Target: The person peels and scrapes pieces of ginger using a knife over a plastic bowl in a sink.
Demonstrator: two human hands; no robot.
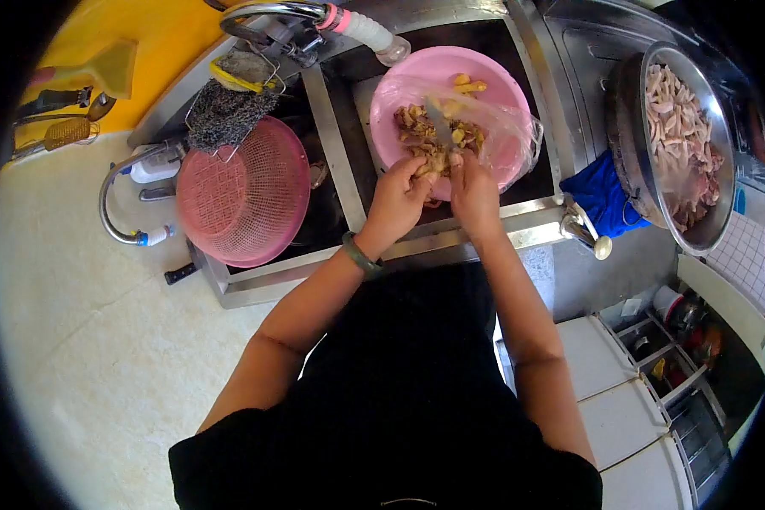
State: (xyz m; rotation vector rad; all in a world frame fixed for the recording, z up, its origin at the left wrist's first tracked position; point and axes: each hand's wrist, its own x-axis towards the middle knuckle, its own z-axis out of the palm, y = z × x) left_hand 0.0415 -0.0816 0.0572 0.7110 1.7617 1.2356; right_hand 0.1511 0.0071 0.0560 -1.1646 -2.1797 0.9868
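Note:
Over the near rim of a pink basin (514, 89), both hands work close together. My left hand (397, 197) is closed on a piece of ginger (433, 161), its fingertips almost meeting those of the other hand. A knife (438, 123) is in my right hand (476, 194), with the blade pointing up and away over the basin. Brown peelings and ginger pieces (412, 127) lie in the basin below. Along its right side spreads a clear plastic bag (514, 140). Fingers hide the knife's handle and part of the held piece.
The basin stands in a steel-framed sink (336, 161), under a faucet with a white hose (365, 31). Left are a pink colander (242, 191) and steel wool (221, 115). A steel bowl of pale meat pieces (680, 127) and a blue cloth (605, 195) are at right.

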